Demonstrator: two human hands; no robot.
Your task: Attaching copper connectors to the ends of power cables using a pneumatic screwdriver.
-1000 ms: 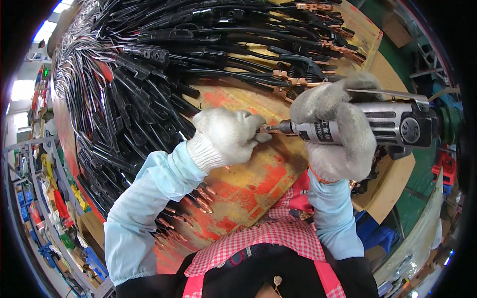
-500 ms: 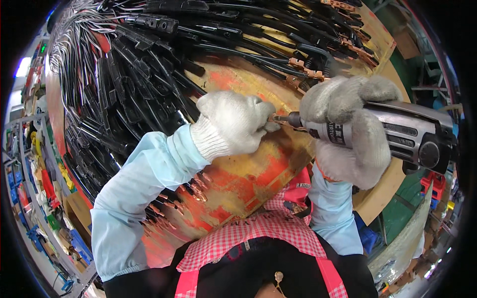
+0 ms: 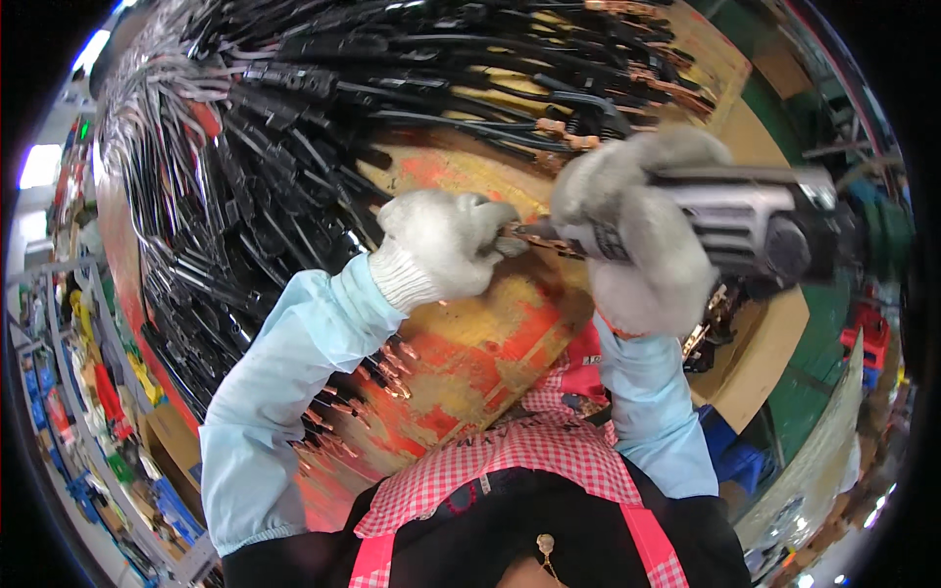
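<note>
My right hand (image 3: pixel 652 245), in a white knit glove, grips a grey and black power tool (image 3: pixel 730 220) that lies sideways, its narrow tip toward the left. Closed in its own white glove, my left hand (image 3: pixel 441 240) pinches a small copper-coloured piece (image 3: pixel 537 231) at the tool's tip; most of that piece is hidden by the fingers. Both hands are over a worn yellow and red work surface (image 3: pixel 490 353). Beyond and left of my left hand lies a thick heap of black cables with black handles (image 3: pixel 274 157). Bare copper ends (image 3: pixel 392 367) show below my left wrist.
Copper clamp parts (image 3: pixel 671 83) on black cables reach across the far right of the surface. An open cardboard box (image 3: pixel 774 363) with copper-coloured parts stands right of my right forearm. Crowded shelving (image 3: pixel 93 392) runs along the left. A red object (image 3: pixel 865 333) is at far right.
My right hand and the power tool have moved left and slightly up. My left hand has shifted slightly left, still at the tip. More of the cardboard box shows.
</note>
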